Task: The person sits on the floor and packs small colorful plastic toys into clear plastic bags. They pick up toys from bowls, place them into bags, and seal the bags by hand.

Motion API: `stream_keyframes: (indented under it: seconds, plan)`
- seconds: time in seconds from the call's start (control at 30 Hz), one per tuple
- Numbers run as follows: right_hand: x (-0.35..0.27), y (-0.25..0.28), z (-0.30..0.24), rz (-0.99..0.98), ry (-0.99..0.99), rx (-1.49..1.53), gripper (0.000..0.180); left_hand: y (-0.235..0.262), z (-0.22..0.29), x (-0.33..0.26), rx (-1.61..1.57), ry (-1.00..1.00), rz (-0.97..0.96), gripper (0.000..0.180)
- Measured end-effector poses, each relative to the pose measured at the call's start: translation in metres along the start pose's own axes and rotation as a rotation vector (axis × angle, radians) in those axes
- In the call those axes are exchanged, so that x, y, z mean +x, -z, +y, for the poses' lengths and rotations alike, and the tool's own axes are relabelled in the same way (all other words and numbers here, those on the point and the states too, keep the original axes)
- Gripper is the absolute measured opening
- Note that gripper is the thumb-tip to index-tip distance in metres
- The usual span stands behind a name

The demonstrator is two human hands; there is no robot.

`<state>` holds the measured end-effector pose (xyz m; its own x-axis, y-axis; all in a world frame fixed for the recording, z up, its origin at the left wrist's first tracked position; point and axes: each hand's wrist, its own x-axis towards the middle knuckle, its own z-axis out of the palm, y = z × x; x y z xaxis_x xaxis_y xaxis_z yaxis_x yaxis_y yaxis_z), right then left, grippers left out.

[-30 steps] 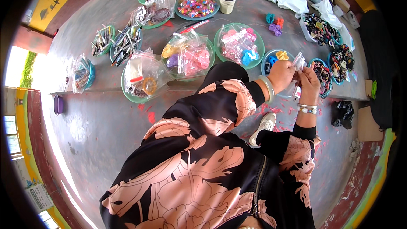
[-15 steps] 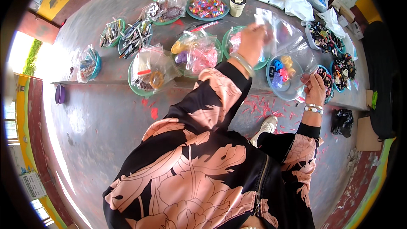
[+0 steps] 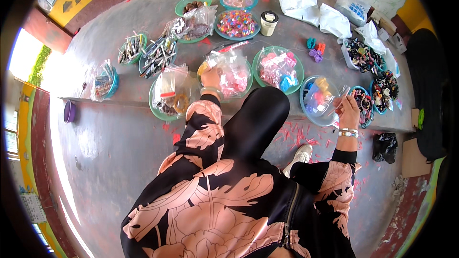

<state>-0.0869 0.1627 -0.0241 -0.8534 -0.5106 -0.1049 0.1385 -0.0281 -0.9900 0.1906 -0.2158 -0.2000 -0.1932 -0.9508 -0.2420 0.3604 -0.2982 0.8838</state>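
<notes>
My left hand (image 3: 210, 79) reaches into a green basin (image 3: 250, 77) of bagged pink and yellow items. Its fingers are curled at a yellow bundle (image 3: 201, 69); what they grip is hidden. Out to the right, my right hand (image 3: 348, 109) pinches a clear plastic bag (image 3: 338, 99). That bag hangs by the rim of a pale blue basin (image 3: 313, 116), where yellow, blue, red and purple bundles lie. Between my hands stands a green basin (image 3: 300, 82) with pink bundles and a blue one.
Teal, orange and purple bundles (image 3: 315, 55) lie on the grey ledge. Behind are a lidded cup (image 3: 268, 24), a basin of colourful small pieces (image 3: 236, 24) and white bags (image 3: 299, 5). Basins of pens (image 3: 158, 57) stand left, baskets of dark hair ties (image 3: 386, 80) right.
My left hand has let go of the clear bag and moved left to the green basin. My right hand keeps the bag, which has dropped lower. The bundles on the ledge now show plainly.
</notes>
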Motion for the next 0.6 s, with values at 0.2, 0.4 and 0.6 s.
stream_keyframes:
  seconds: [0.2, 0.4, 0.6]
  plan:
    - [-0.004, -0.014, -0.003, -0.034, 0.006, -0.039, 0.005, 0.022, -0.004, 0.003, 0.897, -0.187, 0.174, 0.028]
    - [-0.005, -0.007, -0.008, -0.042, 0.030, -0.126, 0.009, -0.030, 0.050, -0.057, 1.078, -0.468, 0.362, 0.052]
    - [-0.015, -0.014, -0.017, -0.160, 0.179, -0.368, 0.013, -0.150, 0.102, -0.120, 0.916, -0.923, -0.500, 0.029]
